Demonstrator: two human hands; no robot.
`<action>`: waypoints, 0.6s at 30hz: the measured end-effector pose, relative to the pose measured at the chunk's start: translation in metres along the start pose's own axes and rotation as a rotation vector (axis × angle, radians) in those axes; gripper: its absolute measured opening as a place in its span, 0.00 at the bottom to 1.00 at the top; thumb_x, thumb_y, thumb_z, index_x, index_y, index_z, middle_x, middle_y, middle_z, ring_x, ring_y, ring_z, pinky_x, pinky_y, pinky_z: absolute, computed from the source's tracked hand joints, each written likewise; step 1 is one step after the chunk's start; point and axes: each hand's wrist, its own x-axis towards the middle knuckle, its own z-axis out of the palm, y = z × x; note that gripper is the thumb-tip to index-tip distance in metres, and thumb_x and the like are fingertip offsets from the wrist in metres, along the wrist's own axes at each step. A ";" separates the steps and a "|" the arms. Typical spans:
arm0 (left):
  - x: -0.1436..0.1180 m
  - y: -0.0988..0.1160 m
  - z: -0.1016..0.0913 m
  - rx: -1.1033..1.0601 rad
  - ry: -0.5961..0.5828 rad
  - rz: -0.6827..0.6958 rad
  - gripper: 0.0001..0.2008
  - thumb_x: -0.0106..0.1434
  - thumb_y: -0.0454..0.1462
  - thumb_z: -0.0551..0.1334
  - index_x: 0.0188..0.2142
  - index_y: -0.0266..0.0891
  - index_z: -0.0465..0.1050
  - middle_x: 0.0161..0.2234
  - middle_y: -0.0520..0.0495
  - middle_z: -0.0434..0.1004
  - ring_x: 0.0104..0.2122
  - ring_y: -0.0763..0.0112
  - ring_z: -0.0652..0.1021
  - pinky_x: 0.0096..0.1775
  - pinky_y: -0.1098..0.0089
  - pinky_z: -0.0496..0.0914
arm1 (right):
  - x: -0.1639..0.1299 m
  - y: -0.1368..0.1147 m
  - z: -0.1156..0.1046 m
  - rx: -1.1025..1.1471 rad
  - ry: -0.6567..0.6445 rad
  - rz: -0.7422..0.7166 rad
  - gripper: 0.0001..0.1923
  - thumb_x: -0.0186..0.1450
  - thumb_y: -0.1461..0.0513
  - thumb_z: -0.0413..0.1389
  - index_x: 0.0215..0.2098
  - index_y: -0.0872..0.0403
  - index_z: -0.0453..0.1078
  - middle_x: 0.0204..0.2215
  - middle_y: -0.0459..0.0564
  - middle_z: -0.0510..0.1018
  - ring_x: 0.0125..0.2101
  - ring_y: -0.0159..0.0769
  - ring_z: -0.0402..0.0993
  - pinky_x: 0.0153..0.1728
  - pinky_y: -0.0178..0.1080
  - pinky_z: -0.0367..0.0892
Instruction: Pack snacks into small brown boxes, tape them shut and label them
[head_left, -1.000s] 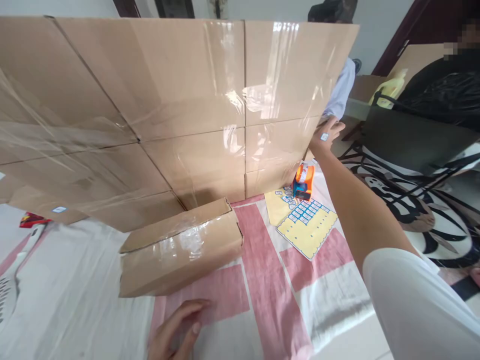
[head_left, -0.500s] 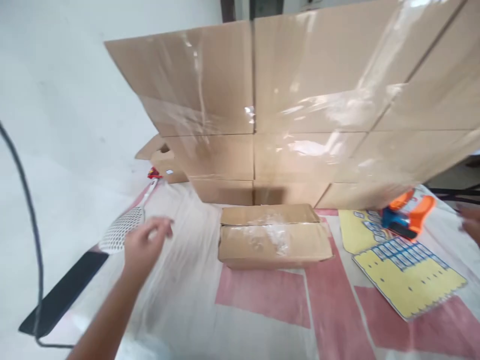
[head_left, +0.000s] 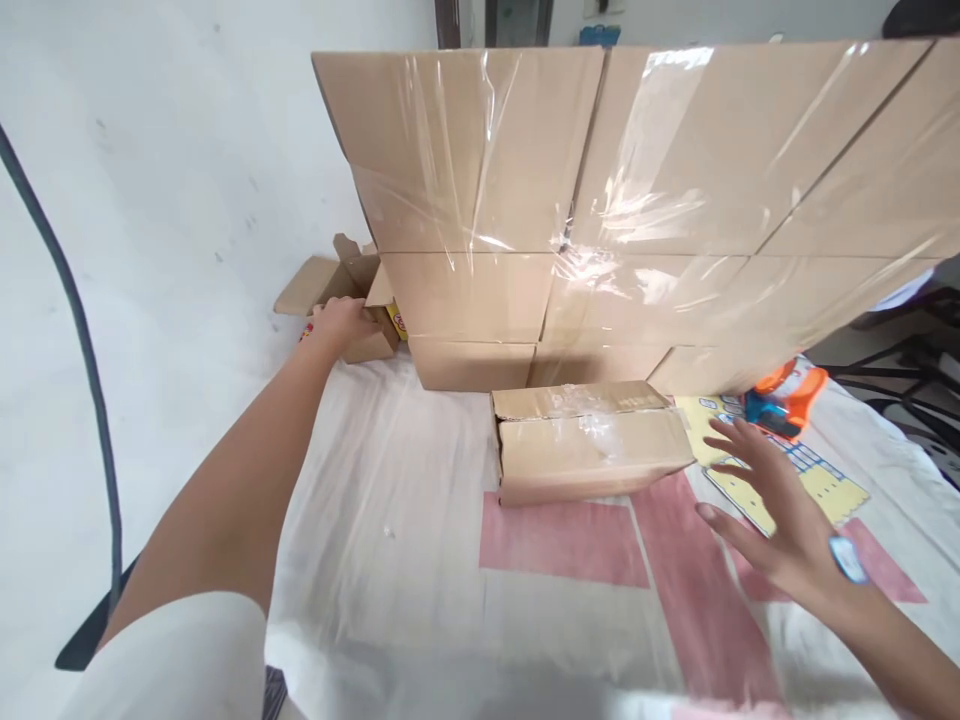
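Note:
My left hand (head_left: 341, 322) reaches far back and rests on a small open cardboard box (head_left: 330, 283) at the left end of a big stack of film-wrapped cartons (head_left: 637, 200); whether it grips the box is unclear. My right hand (head_left: 772, 520) hovers open with fingers spread over the white and pink cloth (head_left: 562, 530), just right of a small taped carton (head_left: 592, 450) lying on its side. A small label sticks to the back of that wrist. Beyond its fingertips lie a yellow sticker sheet (head_left: 821, 482) and an orange and blue tape dispenser (head_left: 784, 400).
A white wall runs along the left, with a black cable (head_left: 75, 330) hanging in front of it. A flat black object (head_left: 82, 640) lies at the lower left. Black chair legs (head_left: 922, 370) show at the right behind the stack.
My left hand moved from above the cloth back to the small open box. My right hand moved from the right edge to beside the small carton. The view shifted.

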 end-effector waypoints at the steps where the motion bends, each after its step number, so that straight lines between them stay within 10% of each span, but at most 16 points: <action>1: -0.007 -0.001 -0.003 0.016 -0.007 -0.017 0.22 0.57 0.47 0.74 0.28 0.30 0.69 0.42 0.45 0.82 0.58 0.49 0.74 0.65 0.32 0.50 | 0.008 0.006 0.003 0.052 -0.061 -0.013 0.53 0.56 0.52 0.70 0.73 0.27 0.49 0.71 0.57 0.61 0.65 0.58 0.67 0.53 0.60 0.74; 7: -0.049 0.010 -0.028 0.076 0.020 0.012 0.27 0.59 0.48 0.73 0.48 0.30 0.73 0.56 0.36 0.74 0.61 0.46 0.68 0.64 0.27 0.44 | 0.037 0.017 0.025 0.288 -0.347 0.116 0.63 0.59 0.43 0.68 0.76 0.33 0.28 0.76 0.52 0.47 0.74 0.55 0.48 0.69 0.67 0.52; 11: -0.066 0.039 -0.031 0.052 0.100 0.064 0.25 0.62 0.46 0.70 0.51 0.31 0.70 0.55 0.38 0.74 0.58 0.50 0.70 0.64 0.31 0.52 | 0.040 0.004 0.044 0.373 -0.335 0.207 0.65 0.57 0.44 0.70 0.77 0.36 0.30 0.76 0.51 0.46 0.74 0.53 0.46 0.70 0.59 0.56; 14: -0.109 0.085 -0.020 0.000 0.275 0.164 0.09 0.68 0.39 0.63 0.43 0.34 0.70 0.48 0.40 0.75 0.53 0.57 0.73 0.59 0.48 0.66 | 0.036 -0.013 0.057 0.366 -0.180 0.130 0.58 0.62 0.43 0.65 0.77 0.37 0.32 0.75 0.51 0.50 0.73 0.51 0.50 0.70 0.59 0.55; 18: -0.212 0.177 -0.011 -0.370 0.318 0.724 0.06 0.64 0.29 0.63 0.37 0.41 0.69 0.34 0.51 0.76 0.37 0.68 0.77 0.42 0.65 0.72 | 0.022 -0.052 0.065 0.030 0.115 -0.128 0.40 0.71 0.46 0.55 0.75 0.41 0.45 0.73 0.55 0.56 0.71 0.55 0.55 0.69 0.64 0.54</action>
